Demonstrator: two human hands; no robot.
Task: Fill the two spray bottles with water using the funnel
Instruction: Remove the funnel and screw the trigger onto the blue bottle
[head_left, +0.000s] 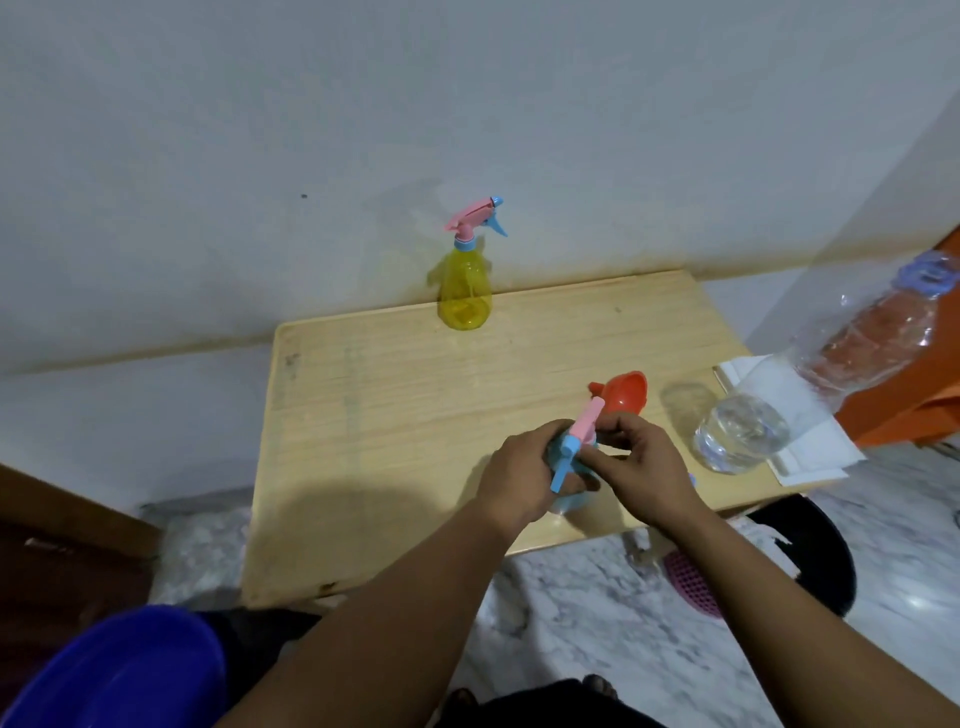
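both hands work on the blue spray bottle (569, 501) at the near middle of the wooden table (395, 415). the left hand (524, 480) is wrapped around the bottle's neck and shoulder, fingers closed tight on it, hiding most of the body. the right hand (641, 467) pinches the pink and blue spray head (737, 434)... correction not needed: the spray head sits between both hands, right fingers curled narrow on its collar, probably twisting it, though the cap joint is hidden. bottle looks like thin light plastic, stiff enough to grip but squashy if squeezed, and top-heavy with the trigger on; best held low on the neck while the collar turns. the orange funnel (623, 392) lies on its side just beyond the hands, untouched. the yellow spray bottle (465, 291) stands upright at the far edge by the wall, head on. a big clear water bottle (743, 436) stands tilted-looking at the right, partly full; likely heavy and slippery, wants two hands.
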